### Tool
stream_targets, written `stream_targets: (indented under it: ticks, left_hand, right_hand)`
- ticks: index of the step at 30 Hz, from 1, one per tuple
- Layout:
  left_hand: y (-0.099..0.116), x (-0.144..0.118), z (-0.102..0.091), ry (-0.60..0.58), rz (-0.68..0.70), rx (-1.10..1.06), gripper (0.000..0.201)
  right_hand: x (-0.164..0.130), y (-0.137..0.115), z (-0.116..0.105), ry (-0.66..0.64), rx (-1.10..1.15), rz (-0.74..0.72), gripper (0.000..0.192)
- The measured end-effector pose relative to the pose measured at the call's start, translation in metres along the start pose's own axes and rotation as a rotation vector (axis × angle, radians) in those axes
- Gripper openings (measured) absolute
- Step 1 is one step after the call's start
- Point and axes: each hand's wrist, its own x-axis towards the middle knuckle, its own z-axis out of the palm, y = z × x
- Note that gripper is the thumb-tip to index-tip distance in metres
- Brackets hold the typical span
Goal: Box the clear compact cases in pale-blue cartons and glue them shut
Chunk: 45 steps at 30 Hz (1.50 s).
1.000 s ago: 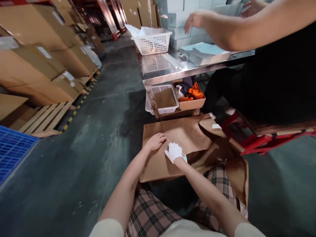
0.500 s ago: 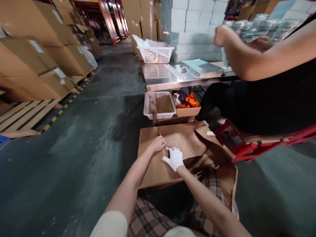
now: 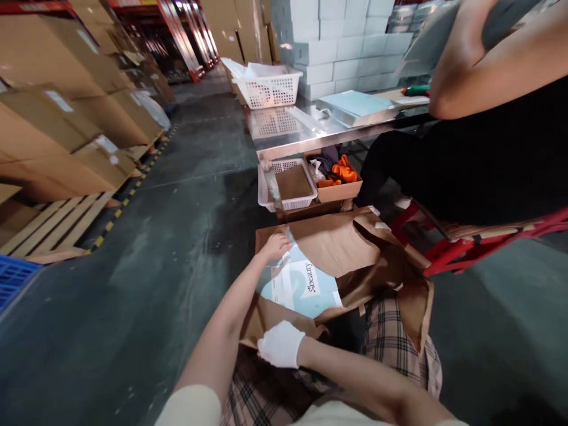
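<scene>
A brown paper wrapping lies on my lap and is torn open in the middle. Through the gap shows a pale blue printed pack under clear film. My bare left hand rests on the far left edge of the opening, fingers on the paper and film. My right hand, in a white glove, grips the near flap of brown paper close to my plaid skirt.
Another person in black sits on a red stool at right, arms over a steel table bearing a white basket and a flat pale box. Below stand a white basket with brown paper and a carton of orange cloth. Cartons on pallets line the left.
The brown paper was whole with both hands together at its middle. Now it is split open, my gloved right hand has pulled the near flap toward me, and the blue pack shows.
</scene>
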Motion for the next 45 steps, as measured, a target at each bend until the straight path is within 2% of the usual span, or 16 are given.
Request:
stream_targets:
  ticks: [4,7,10,13,15,16,18,21,25,27,28,30,31,33,37,45]
  left_hand:
    - [0.002,-0.038,-0.012,0.041,0.046,0.004,0.019]
    - [0.028,-0.083,0.005,0.122,0.009,-0.009,0.027]
    - [0.067,-0.144,0.047,0.216,-0.095,-0.043,0.042]
    - [0.099,-0.204,0.105,0.335,-0.296,-0.094,0.057]
    - [0.11,-0.232,0.142,0.631,-0.589,-0.29,0.061]
    - [0.112,-0.241,0.158,0.662,-0.651,-0.31,0.064]
    - [0.11,-0.25,0.18,0.721,-0.73,-0.346,0.068]
    - [0.098,-0.253,0.194,0.772,-0.779,-0.38,0.07]
    - [0.083,-0.257,0.197,0.868,-0.808,-0.429,0.072]
    - [0.08,-0.259,0.2,0.903,-0.802,-0.444,0.068]
    - [0.08,-0.26,0.202,0.917,-0.802,-0.449,0.067]
    - [0.083,-0.26,0.207,0.937,-0.819,-0.456,0.068]
    - [0.085,-0.26,0.21,0.938,-0.835,-0.459,0.068]
    - [0.091,-0.26,0.214,0.925,-0.879,-0.464,0.068]
    - [0.099,-0.262,0.215,0.852,-0.996,-0.487,0.072]
    - [0.097,-0.266,0.206,0.671,-1.046,-0.609,0.075]
  right_hand:
    - [-0.006,-0.016,0.028,-0.143,-0.136,-0.049,0.019]
    - [-0.01,-0.014,0.039,-0.222,-0.166,-0.105,0.017]
    - [-0.023,-0.007,0.052,-0.309,-0.154,-0.13,0.013]
    - [-0.036,0.008,0.065,-0.349,-0.12,-0.085,0.03]
    - [-0.034,0.019,0.072,-0.371,-0.099,-0.049,0.037]
    - [-0.029,0.023,0.075,-0.386,-0.089,-0.037,0.036]
    - [-0.015,0.028,0.081,-0.409,-0.068,-0.015,0.029]
    - [0.0,0.024,0.087,-0.387,-0.023,0.037,0.027]
    - [-0.027,0.014,0.078,-0.281,0.075,0.081,0.037]
    - [-0.059,0.024,0.06,-0.04,0.206,0.109,0.037]
    - [-0.076,0.034,0.048,0.174,0.319,0.164,0.034]
    - [-0.103,0.068,0.019,0.691,0.619,0.413,0.033]
    - [-0.111,0.088,0.004,0.818,0.835,0.574,0.04]
    - [-0.115,0.129,-0.02,0.792,1.169,0.766,0.056]
    - [-0.098,0.179,-0.036,0.486,1.432,0.772,0.061]
    - [-0.096,0.186,-0.043,0.304,1.61,0.744,0.062]
